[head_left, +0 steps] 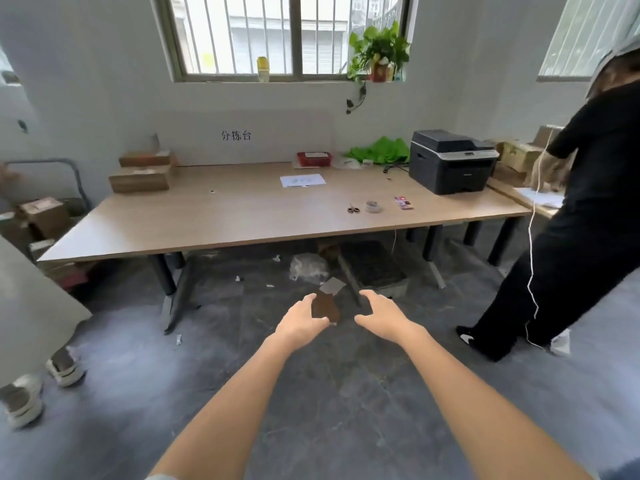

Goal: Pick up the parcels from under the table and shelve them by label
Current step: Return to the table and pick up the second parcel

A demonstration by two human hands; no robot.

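A small brown parcel [326,307] with a white label on its far end sits between my two outstretched hands, low over the grey floor in front of the table [242,216]. My left hand [300,318] brackets the parcel's left edge between thumb and fingers. My right hand [381,313] is open just to the right of the parcel, a small gap away. Under the table lie another brown parcel [329,251], a clear plastic bag [308,268] and a dark flat crate [374,268].
Cardboard boxes [142,174], a printer [450,161], scissors, tape and papers are on the table. A person in black [571,237] stands at the right. Another person's shoes [34,393] are at the left. More boxes [41,216] are stacked by the left wall.
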